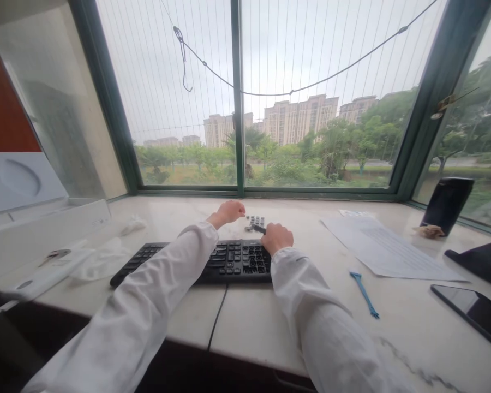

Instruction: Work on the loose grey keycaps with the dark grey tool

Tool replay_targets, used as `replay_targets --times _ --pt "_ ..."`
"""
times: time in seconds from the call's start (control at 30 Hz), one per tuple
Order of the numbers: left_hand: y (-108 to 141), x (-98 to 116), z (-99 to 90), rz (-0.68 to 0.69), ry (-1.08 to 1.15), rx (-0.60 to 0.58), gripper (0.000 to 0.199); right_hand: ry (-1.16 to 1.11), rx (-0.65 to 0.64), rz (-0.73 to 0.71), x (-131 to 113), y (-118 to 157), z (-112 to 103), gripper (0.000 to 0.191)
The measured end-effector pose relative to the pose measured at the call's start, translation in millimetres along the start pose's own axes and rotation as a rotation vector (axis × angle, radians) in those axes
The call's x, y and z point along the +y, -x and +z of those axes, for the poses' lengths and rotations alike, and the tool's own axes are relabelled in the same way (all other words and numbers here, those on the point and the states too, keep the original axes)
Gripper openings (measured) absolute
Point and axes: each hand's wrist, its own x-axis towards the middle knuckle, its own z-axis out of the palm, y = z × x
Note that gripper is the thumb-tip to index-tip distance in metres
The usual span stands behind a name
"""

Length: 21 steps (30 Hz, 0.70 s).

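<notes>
Right hand (276,237) is gripping a dark tool (258,228), fingers curled around it, just behind the keyboard (213,261) on the desk (270,322). Left hand (229,212) is resting fisted beside loose keycaps (257,220). Advisable: steady wrist, lever gently.

keycaps (255,221) behind keyboard (213,262), papers (388,248) right
</notes>
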Motion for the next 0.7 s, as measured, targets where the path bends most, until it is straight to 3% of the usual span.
replay_targets --times 0.17,0.27,0.37,0.43,0.53,0.7 --pt "65 7 -16.6 0.164 0.074 -0.035 0.021 -0.298 0.196 -0.025 -6 5 -7 0.027" --pt "98 12 -17.1 0.302 0.238 -0.069 0.026 -0.766 0.293 -0.014 -14 8 -9 0.042" --pt "119 17 -12.1 0.326 0.393 -0.086 0.032 -1.33 0.25 0.067 -23 8 -5 0.046" --pt "125 19 -8.0 0.345 0.451 -0.094 0.032 -1.578 0.194 0.128 -29 9 -1 0.044" --pt "128 19 -2.8 0.374 0.502 -0.088 0.029 -1.719 0.138 0.159 -37 12 2 0.044" --pt "126 13 4.9 0.363 0.593 -0.066 0.031 -1.742 0.132 0.181 -50 19 6 0.045"
